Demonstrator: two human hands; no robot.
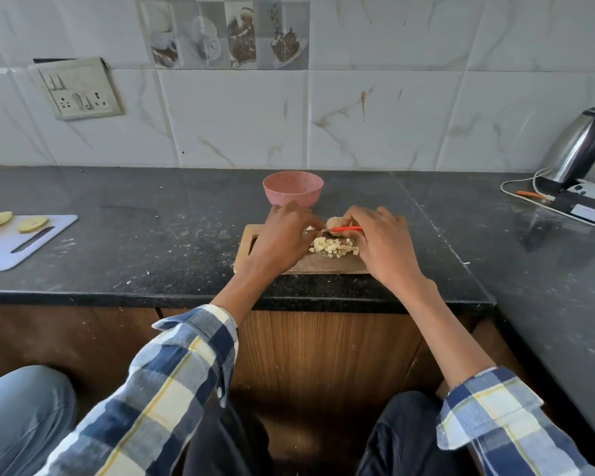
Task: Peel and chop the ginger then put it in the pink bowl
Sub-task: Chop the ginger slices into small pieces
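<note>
Far to my left a white cutting board (21,243) carries pale slices (31,224). On the wooden board (323,264) my left hand (282,240) curls over the knife's (346,229) blade end (whether it truly grips, I cannot tell). The chopped ginger (334,248) is heaped between my hands, an uncut ginger piece (334,222) behind it, the pink bowl (293,187) just beyond. My right hand (382,243) clasps the knife's red handle. A steel kettle (584,149) stands far right.
</note>
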